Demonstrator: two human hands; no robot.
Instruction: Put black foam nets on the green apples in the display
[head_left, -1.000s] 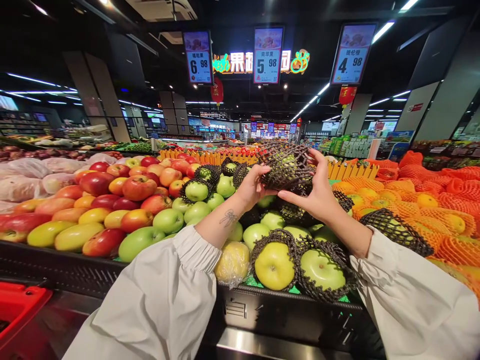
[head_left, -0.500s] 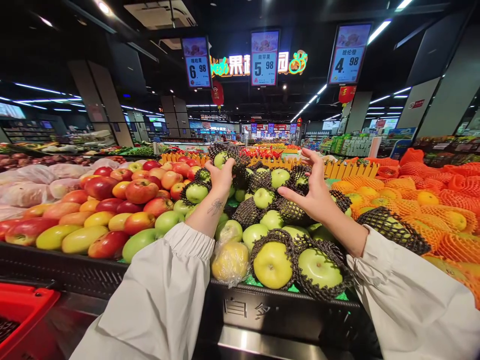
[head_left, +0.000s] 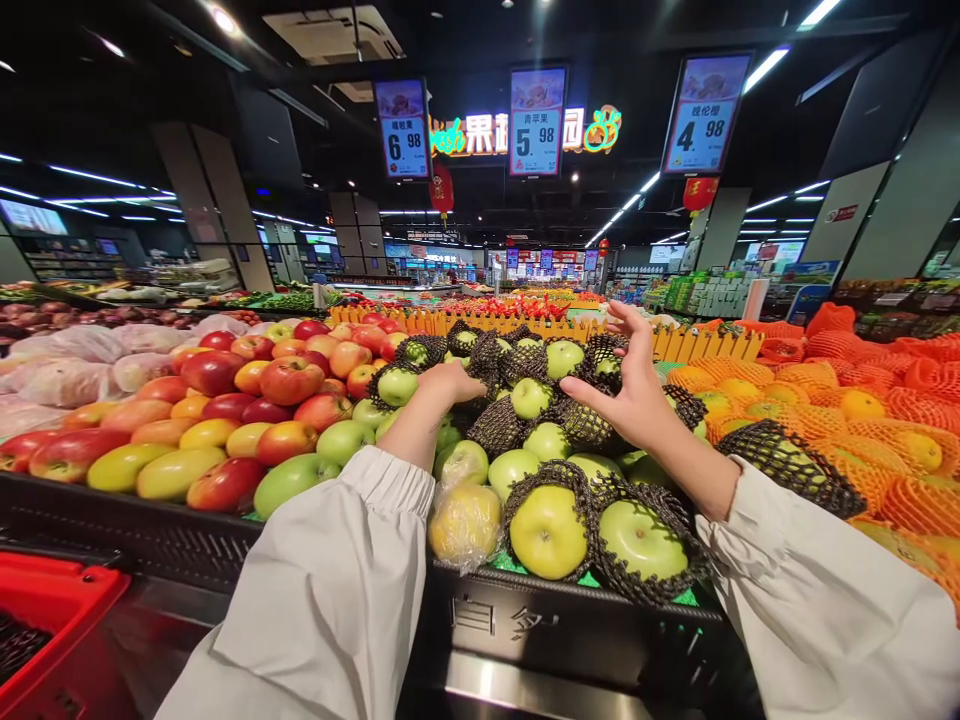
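My left hand (head_left: 448,384) is low over the pile of green apples, back of the hand up and thumb pointing right. Its other fingers are hidden, so I cannot see whether they grip anything. Just beyond it sits a green apple in a black foam net (head_left: 463,340); to its left lies another netted green apple (head_left: 397,386). My right hand (head_left: 634,375) hovers over the right part of the pile, thumb and fingers spread, holding nothing. Between the hands are a green apple (head_left: 530,398) and several black-netted ones. Two large netted apples (head_left: 549,532) lie at the front edge.
Red and yellow apples (head_left: 289,382) are heaped to the left, orange-netted oranges (head_left: 862,405) to the right. A plastic-wrapped yellow fruit (head_left: 465,525) rests by the black display rim (head_left: 600,630). A red basket (head_left: 60,620) stands lower left. A yellow fence (head_left: 435,322) runs behind.
My left hand has come down from holding up a netted green apple and turned over onto the pile. My right hand keeps its spread pose. The view has shifted slightly.
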